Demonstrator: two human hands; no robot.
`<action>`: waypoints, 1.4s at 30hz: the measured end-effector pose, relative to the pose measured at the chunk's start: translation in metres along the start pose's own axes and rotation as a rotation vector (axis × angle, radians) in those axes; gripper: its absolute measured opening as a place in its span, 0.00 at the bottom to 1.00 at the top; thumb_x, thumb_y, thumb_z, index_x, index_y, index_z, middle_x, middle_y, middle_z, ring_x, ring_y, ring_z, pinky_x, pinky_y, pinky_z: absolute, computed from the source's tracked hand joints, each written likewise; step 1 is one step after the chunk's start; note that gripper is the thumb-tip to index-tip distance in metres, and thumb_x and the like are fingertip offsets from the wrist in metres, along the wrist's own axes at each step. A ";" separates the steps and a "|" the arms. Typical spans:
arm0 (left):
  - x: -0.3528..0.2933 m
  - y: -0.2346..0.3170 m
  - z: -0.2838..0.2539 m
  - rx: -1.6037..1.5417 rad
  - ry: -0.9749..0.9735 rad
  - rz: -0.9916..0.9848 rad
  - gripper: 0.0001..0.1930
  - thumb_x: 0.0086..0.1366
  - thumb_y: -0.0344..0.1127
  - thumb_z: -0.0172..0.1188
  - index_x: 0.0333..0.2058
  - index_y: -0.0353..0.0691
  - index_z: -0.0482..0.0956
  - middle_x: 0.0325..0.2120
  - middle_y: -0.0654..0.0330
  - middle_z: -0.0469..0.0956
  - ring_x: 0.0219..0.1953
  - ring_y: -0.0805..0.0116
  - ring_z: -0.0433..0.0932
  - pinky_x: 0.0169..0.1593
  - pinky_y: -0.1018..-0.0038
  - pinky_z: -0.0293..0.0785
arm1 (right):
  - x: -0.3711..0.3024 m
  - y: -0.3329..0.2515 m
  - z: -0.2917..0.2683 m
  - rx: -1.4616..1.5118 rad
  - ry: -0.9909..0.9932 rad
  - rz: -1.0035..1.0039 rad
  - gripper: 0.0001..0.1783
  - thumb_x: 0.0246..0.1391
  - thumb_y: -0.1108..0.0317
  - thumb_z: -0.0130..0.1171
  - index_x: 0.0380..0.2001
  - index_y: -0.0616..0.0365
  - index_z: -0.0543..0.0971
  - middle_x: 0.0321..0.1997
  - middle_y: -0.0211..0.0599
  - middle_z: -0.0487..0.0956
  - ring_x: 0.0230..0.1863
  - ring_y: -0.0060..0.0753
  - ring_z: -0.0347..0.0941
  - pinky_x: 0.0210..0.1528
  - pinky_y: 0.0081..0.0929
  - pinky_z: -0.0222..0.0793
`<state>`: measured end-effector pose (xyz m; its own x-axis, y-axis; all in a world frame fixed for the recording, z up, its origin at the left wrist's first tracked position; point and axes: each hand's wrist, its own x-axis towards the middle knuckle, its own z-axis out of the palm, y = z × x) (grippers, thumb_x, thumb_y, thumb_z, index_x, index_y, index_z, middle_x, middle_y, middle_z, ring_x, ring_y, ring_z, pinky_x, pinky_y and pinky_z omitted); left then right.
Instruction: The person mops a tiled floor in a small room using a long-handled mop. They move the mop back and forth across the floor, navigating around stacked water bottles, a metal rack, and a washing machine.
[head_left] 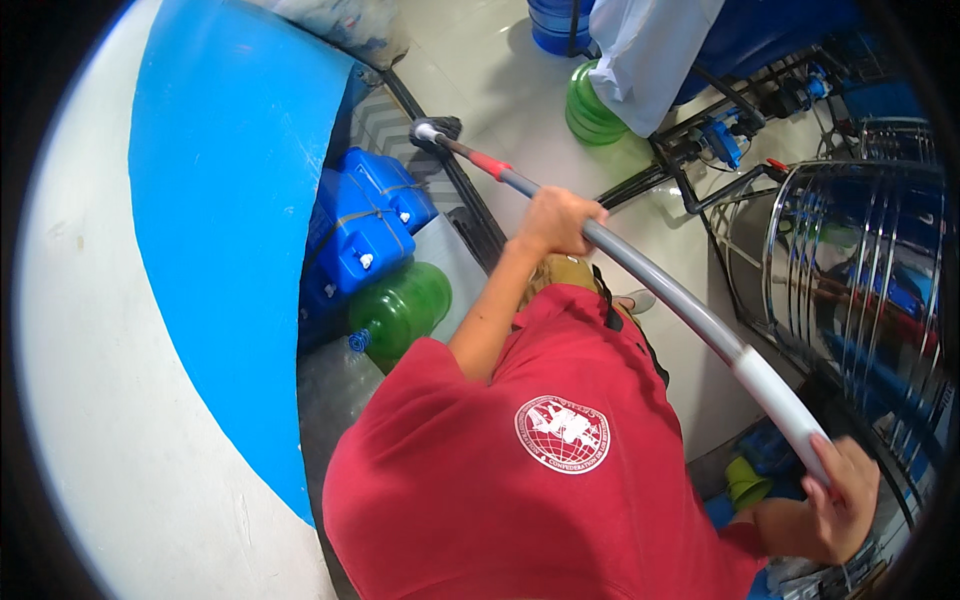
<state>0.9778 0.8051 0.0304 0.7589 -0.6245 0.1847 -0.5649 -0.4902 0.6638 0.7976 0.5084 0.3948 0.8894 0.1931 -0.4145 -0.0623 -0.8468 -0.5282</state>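
Observation:
A long mop (665,290) with a grey pole, a red collar and a white end grip slants across the view. My left hand (560,220) is wrapped around the grey pole below the red collar. Around the white grip at the near right end, my right hand (843,495) is closed, its fingers partly hidden. The dark mop head (436,131) is at the far left end, over a black frame bar (455,185) near the floor. Whether it touches the bar or the floor is hard to tell.
Blue water containers (365,225) and a green bottle (405,305) lie left, beside a blue-and-white panel (225,230). At right stand shiny metal tanks (860,260) and black pipework (720,190). A green round container (590,108) sits on the pale floor (475,75) under a white cloth (645,60).

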 end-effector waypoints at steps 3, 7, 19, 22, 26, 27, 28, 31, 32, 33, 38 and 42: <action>-0.019 -0.052 -0.015 0.152 0.176 -0.114 0.07 0.46 0.37 0.64 0.18 0.44 0.76 0.15 0.56 0.74 0.22 0.52 0.75 0.30 0.62 0.71 | 0.056 -0.002 0.043 -0.032 0.059 -0.120 0.27 0.38 0.74 0.64 0.48 0.58 0.77 0.26 0.46 0.73 0.23 0.46 0.70 0.25 0.32 0.64; -0.056 -0.122 -0.015 0.306 0.325 -0.323 0.10 0.53 0.38 0.64 0.21 0.40 0.75 0.23 0.55 0.75 0.34 0.52 0.75 0.38 0.61 0.68 | 0.156 -0.017 0.140 -0.139 0.072 -0.220 0.23 0.49 0.69 0.60 0.51 0.54 0.74 0.28 0.46 0.74 0.24 0.48 0.72 0.28 0.39 0.68; -0.074 -0.141 -0.010 0.064 0.728 -0.517 0.31 0.53 0.26 0.58 0.58 0.35 0.61 0.59 0.45 0.62 0.62 0.47 0.60 0.64 0.60 0.56 | 0.308 -0.084 0.191 -0.441 0.174 -0.619 0.17 0.50 0.63 0.60 0.43 0.59 0.77 0.21 0.43 0.75 0.22 0.45 0.75 0.24 0.39 0.71; -0.070 -0.138 -0.027 0.049 0.765 -0.558 0.31 0.55 0.27 0.57 0.59 0.35 0.61 0.59 0.43 0.62 0.62 0.45 0.59 0.65 0.61 0.55 | 0.338 -0.099 0.197 -0.454 0.172 -0.673 0.14 0.50 0.65 0.59 0.39 0.62 0.77 0.22 0.45 0.77 0.24 0.45 0.77 0.24 0.38 0.72; -0.085 -0.131 -0.038 0.105 0.897 -0.519 0.30 0.57 0.31 0.59 0.59 0.34 0.61 0.60 0.43 0.61 0.61 0.47 0.61 0.64 0.62 0.56 | 0.362 -0.133 0.246 -0.440 0.299 -0.758 0.07 0.48 0.72 0.56 0.31 0.63 0.78 0.23 0.44 0.79 0.27 0.42 0.79 0.28 0.35 0.75; -0.093 -0.130 -0.042 0.252 0.718 -0.574 0.31 0.56 0.31 0.60 0.59 0.34 0.61 0.59 0.43 0.62 0.62 0.47 0.62 0.64 0.62 0.57 | 0.369 -0.145 0.264 -0.325 0.350 -0.771 0.05 0.46 0.73 0.56 0.27 0.62 0.79 0.22 0.43 0.79 0.25 0.41 0.79 0.27 0.34 0.76; -0.100 -0.128 -0.047 0.283 0.661 -0.562 0.33 0.56 0.31 0.61 0.59 0.34 0.60 0.59 0.43 0.62 0.62 0.48 0.62 0.64 0.62 0.57 | 0.385 -0.157 0.277 -0.348 0.328 -0.786 0.04 0.45 0.73 0.57 0.25 0.61 0.79 0.22 0.42 0.79 0.26 0.41 0.80 0.27 0.34 0.76; -0.123 -0.108 -0.046 -0.030 0.896 -0.593 0.35 0.55 0.28 0.62 0.61 0.34 0.58 0.59 0.42 0.62 0.63 0.47 0.60 0.64 0.64 0.57 | 0.423 -0.169 0.304 -0.368 0.308 -0.802 0.03 0.43 0.72 0.59 0.21 0.59 0.80 0.22 0.40 0.80 0.27 0.39 0.80 0.28 0.33 0.76; -0.127 -0.103 -0.047 0.012 0.918 -0.663 0.34 0.55 0.26 0.61 0.61 0.34 0.59 0.59 0.42 0.63 0.62 0.49 0.62 0.63 0.64 0.58 | 0.430 -0.168 0.311 -0.386 0.286 -0.772 0.03 0.42 0.72 0.60 0.21 0.58 0.80 0.22 0.39 0.80 0.28 0.39 0.81 0.28 0.32 0.77; -0.131 -0.096 -0.046 0.053 0.946 -0.717 0.33 0.55 0.24 0.60 0.60 0.33 0.60 0.58 0.43 0.65 0.61 0.50 0.64 0.63 0.64 0.59 | 0.434 -0.162 0.316 -0.395 0.234 -0.773 0.03 0.42 0.72 0.60 0.22 0.58 0.81 0.22 0.38 0.80 0.29 0.40 0.81 0.29 0.33 0.77; -0.128 -0.081 -0.037 -0.015 0.879 -0.789 0.35 0.56 0.27 0.60 0.62 0.32 0.56 0.59 0.39 0.61 0.62 0.46 0.61 0.63 0.62 0.57 | 0.405 -0.108 0.328 -0.492 0.167 -0.762 0.03 0.40 0.70 0.63 0.22 0.52 0.84 0.27 0.38 0.82 0.31 0.38 0.81 0.30 0.32 0.78; -0.097 -0.084 -0.012 -0.034 0.760 -0.609 0.31 0.57 0.29 0.58 0.60 0.33 0.60 0.59 0.41 0.62 0.64 0.47 0.59 0.64 0.63 0.56 | 0.367 -0.061 0.310 -0.503 0.196 -0.761 0.05 0.41 0.71 0.61 0.25 0.55 0.84 0.27 0.37 0.82 0.30 0.36 0.81 0.28 0.31 0.77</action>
<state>0.9555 0.9146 -0.0343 0.9313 0.2949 0.2136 -0.0060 -0.5742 0.8187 0.9872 0.7845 0.0452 0.6740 0.7356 0.0682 0.7311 -0.6509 -0.2046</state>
